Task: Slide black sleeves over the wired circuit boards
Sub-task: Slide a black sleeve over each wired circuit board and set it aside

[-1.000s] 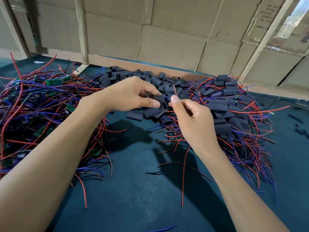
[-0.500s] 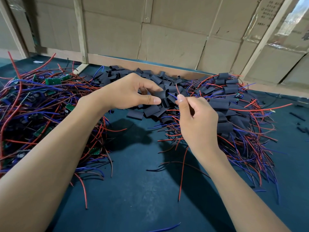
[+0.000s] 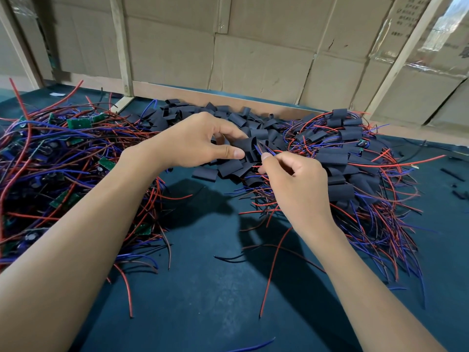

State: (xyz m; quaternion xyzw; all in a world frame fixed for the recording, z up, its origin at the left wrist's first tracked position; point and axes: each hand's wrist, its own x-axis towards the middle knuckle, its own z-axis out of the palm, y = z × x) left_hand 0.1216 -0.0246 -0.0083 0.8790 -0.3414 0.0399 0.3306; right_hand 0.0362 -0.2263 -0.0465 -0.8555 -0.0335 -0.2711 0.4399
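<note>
the left hand pinches one black sleeve between thumb and fingers, just above the loose sleeve pile at the far middle of the table; the right hand pinches thin wires whose tips touch the sleeve's mouth; bare boards lie tangled at left

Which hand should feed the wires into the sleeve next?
Right. The right hand already pinches the wire ends at the mouth of the black sleeve, which the left hand holds.
</note>
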